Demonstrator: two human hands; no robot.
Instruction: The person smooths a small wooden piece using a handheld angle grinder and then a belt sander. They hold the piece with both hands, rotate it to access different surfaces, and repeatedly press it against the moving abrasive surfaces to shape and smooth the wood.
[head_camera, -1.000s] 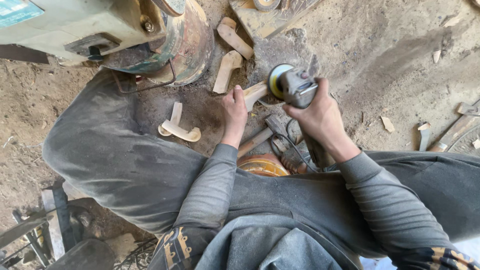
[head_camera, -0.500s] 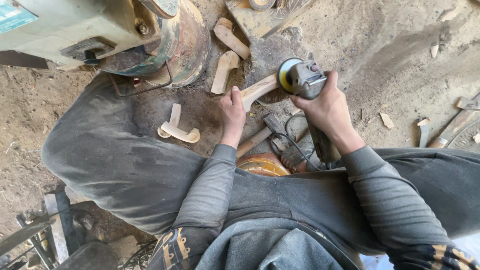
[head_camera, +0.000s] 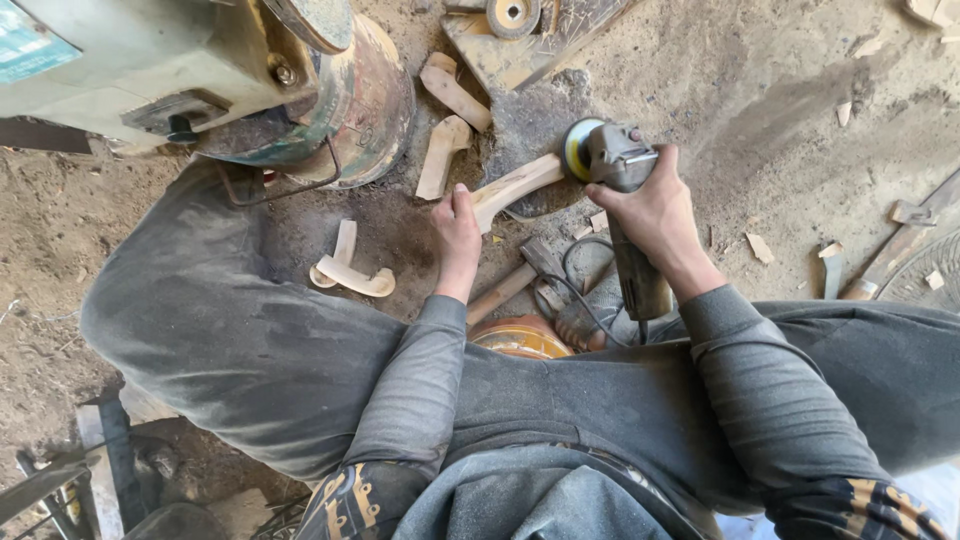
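Observation:
My left hand (head_camera: 458, 232) grips one end of a pale curved wooden piece (head_camera: 520, 183) that slants up to the right over a dusty flat stone (head_camera: 540, 120). My right hand (head_camera: 655, 215) is closed round the body of a grey angle grinder (head_camera: 622, 190). Its yellow-edged disc (head_camera: 577, 148) touches the far end of the wooden piece. The grinder's black cable (head_camera: 575, 290) loops down between my knees. I sit low on the ground with both legs in dark grey trousers spread wide.
A green machine with a rusty round drum (head_camera: 340, 90) stands at the upper left. Several shaped wooden pieces (head_camera: 350, 272) lie on the dirt. A hammer (head_camera: 520, 275) rests by my foot. Wood chips and scraps (head_camera: 900, 215) lie at the right.
The grinder has shifted slightly right and up along the wooden piece. My left hand has kept its hold and tilted the piece a little.

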